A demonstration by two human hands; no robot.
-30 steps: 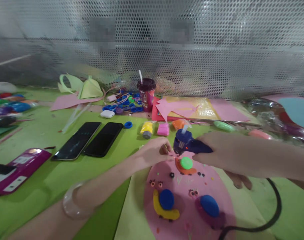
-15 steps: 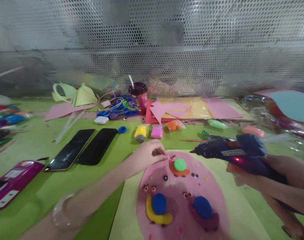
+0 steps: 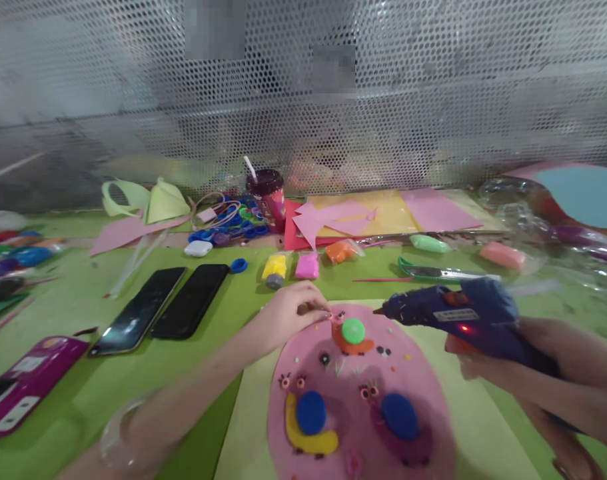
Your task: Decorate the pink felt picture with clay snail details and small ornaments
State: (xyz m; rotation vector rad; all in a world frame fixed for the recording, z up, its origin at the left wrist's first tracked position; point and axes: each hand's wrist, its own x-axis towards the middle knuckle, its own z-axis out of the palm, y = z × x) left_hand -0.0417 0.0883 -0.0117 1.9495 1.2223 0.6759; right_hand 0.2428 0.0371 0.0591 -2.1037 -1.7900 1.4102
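Observation:
My left hand (image 3: pixel 296 310) is closed in a pinch, its fingertips at a small pinkish eye on the head of an orange clay snail (image 3: pixel 356 347) with a bright green round shell. What the fingertips hold is too small to make out. My right hand (image 3: pixel 528 373) grips a dark blue glue gun (image 3: pixel 448 307) with a lit red light; its nozzle points left, just right of the snail. The snail lies on a pink paper oval (image 3: pixel 343 383) over a pale yellow sheet (image 3: pixel 488 427). Nearer me are a yellow snail (image 3: pixel 310 441) and a purple snail (image 3: pixel 413 447) with blue shells.
Two phones (image 3: pixel 190 303) and a magenta device (image 3: pixel 30 380) lie at left. Behind the oval are small clay packets (image 3: pixel 307 267) and a green cutter knife (image 3: pixel 440 272). A lidded cup with straw (image 3: pixel 268 200) stands before a perforated metal panel (image 3: pixel 408 120).
The view has shifted slightly, so most things sit a little further left. My left hand keeps its pinch at the orange snail, and the glue gun stays in my right hand.

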